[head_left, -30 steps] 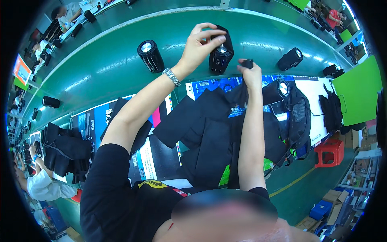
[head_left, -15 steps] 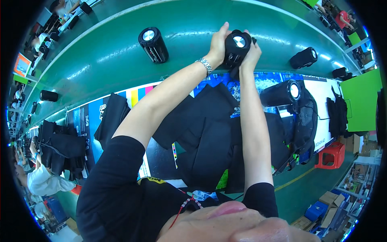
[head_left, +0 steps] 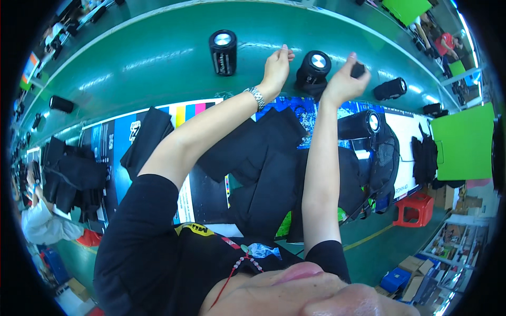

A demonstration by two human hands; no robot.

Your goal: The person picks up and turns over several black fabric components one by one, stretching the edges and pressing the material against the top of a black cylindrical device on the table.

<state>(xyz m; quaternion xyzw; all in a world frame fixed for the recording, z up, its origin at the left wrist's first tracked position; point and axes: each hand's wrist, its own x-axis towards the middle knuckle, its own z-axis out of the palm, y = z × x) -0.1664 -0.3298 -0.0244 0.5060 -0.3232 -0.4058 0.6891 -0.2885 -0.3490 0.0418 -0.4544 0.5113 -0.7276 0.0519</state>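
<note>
A black cylindrical speaker (head_left: 314, 73) with a shiny silver end stands upright on the green surface between my hands. Dark fabric bunches at its near side. My left hand (head_left: 276, 72) is just left of the speaker and apart from it, its fingers loosely curled around nothing visible. To the speaker's right, my right hand (head_left: 343, 84) has its thumb and fingers closed on a small black piece (head_left: 358, 70), whose kind I cannot make out. Black cloth pouches (head_left: 266, 168) lie spread over the printed table below my forearms.
Another speaker (head_left: 223, 52) stands to the left; one (head_left: 391, 89) lies to the right. A further speaker (head_left: 359, 124) lies on the table beside a black mesh bag (head_left: 386, 158). A green panel (head_left: 464, 142) and a red stool (head_left: 415, 209) are at right; a co-worker (head_left: 47, 224) sits far left.
Both hands have come off the speaker and moved apart, left hand leftward, right hand rightward. The speaker now stands by itself. The whole view has shifted slightly.
</note>
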